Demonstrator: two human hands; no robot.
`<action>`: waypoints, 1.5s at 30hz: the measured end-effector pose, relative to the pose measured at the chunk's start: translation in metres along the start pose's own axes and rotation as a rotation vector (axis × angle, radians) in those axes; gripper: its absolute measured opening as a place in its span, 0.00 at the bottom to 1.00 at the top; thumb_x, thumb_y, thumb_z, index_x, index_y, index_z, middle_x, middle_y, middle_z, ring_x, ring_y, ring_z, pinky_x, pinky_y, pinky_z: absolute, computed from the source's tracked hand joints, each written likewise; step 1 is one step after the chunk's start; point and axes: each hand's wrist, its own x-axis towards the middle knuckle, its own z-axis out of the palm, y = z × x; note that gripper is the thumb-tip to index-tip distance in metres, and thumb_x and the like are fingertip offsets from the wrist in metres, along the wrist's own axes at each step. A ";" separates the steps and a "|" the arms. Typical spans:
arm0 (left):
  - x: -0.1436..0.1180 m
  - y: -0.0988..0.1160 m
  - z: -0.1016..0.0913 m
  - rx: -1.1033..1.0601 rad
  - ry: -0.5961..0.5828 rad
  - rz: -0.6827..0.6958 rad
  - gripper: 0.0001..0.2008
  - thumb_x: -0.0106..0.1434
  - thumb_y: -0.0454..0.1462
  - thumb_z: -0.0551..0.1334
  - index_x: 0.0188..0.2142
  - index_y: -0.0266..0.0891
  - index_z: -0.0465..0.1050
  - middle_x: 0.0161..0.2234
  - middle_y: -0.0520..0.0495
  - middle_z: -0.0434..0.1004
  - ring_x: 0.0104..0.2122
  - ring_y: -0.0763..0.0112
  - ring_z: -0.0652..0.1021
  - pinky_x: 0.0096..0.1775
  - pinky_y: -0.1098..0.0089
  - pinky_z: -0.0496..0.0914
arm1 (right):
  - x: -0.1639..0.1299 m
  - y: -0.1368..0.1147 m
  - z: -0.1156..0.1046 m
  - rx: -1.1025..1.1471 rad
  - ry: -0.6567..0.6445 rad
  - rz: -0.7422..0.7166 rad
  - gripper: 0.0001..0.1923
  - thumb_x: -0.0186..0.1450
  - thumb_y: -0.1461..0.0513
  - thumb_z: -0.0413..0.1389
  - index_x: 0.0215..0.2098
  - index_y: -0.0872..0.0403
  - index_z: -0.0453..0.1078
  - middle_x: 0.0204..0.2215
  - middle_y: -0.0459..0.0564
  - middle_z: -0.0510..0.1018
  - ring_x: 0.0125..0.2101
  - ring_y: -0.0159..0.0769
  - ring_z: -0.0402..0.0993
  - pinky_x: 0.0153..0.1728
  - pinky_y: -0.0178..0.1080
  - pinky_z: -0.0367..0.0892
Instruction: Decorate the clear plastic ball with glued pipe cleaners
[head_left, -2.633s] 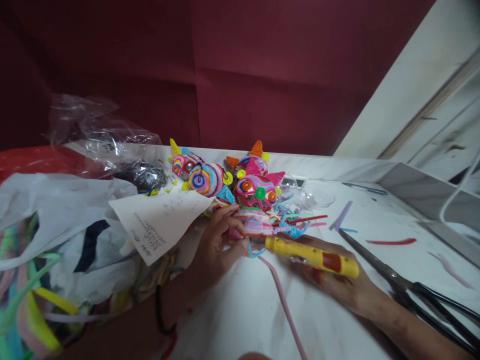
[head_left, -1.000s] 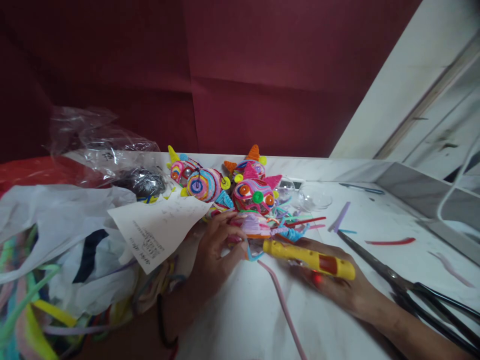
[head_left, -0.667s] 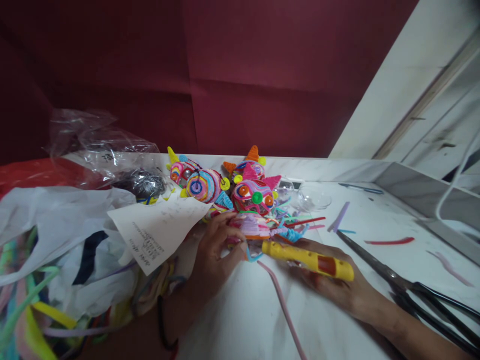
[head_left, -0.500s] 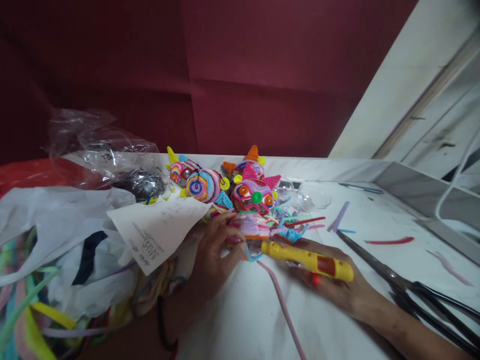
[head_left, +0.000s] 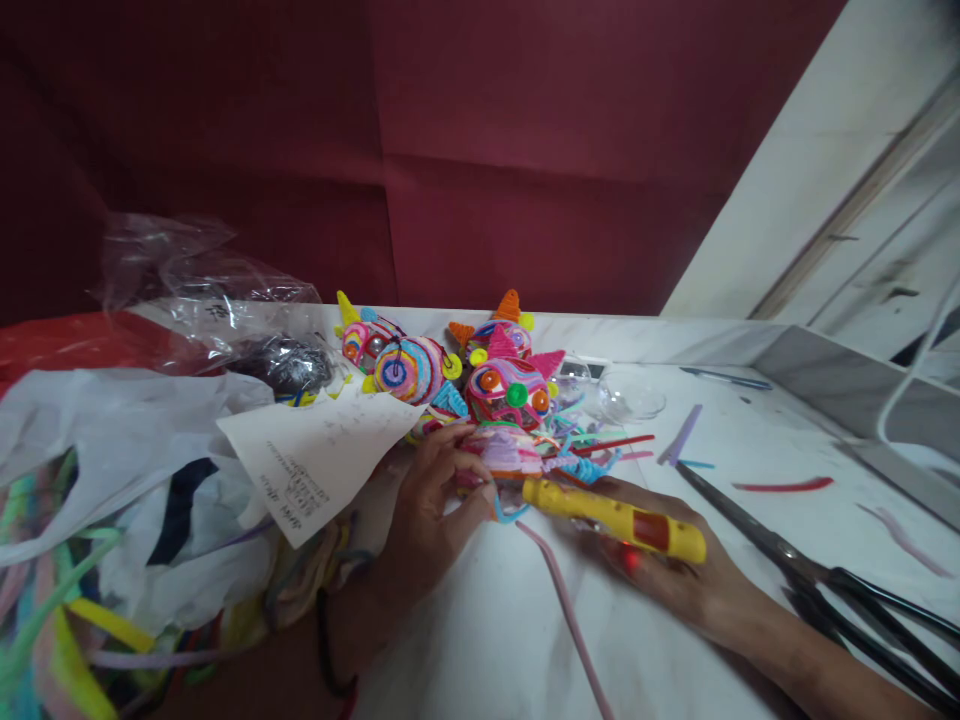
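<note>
My left hand [head_left: 442, 500] is closed around the near side of a pink and lilac pipe-cleaner ornament [head_left: 510, 450], with a bent light-blue pipe cleaner [head_left: 512, 513] by its fingertips. A yellow glue gun [head_left: 615, 518] is gripped in my right hand [head_left: 686, 575], its nozzle end pointing left, close to the ornament's underside. A red light glows on the hand below the gun. Just behind stand finished-looking pipe-cleaner creatures, one a pink-eared face [head_left: 514, 390] with a green nose and orange eyes, another a striped round one [head_left: 409, 370].
Black-handled scissors [head_left: 795, 560] lie at the right, near red [head_left: 784, 485] and purple [head_left: 684, 432] pipe-cleaner pieces. Clear plastic domes [head_left: 630, 395] rest at the back. On the left are a handwritten paper [head_left: 322, 460], plastic bags [head_left: 202, 270] and bundled pipe cleaners [head_left: 60, 640].
</note>
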 end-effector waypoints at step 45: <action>-0.003 -0.016 0.006 -0.268 0.018 -0.092 0.12 0.57 0.31 0.64 0.40 0.42 0.68 0.56 0.41 0.69 0.59 0.61 0.71 0.54 0.64 0.70 | 0.002 -0.013 0.003 -0.033 -0.019 -0.039 0.19 0.70 0.46 0.50 0.44 0.49 0.73 0.38 0.51 0.79 0.35 0.40 0.76 0.34 0.37 0.71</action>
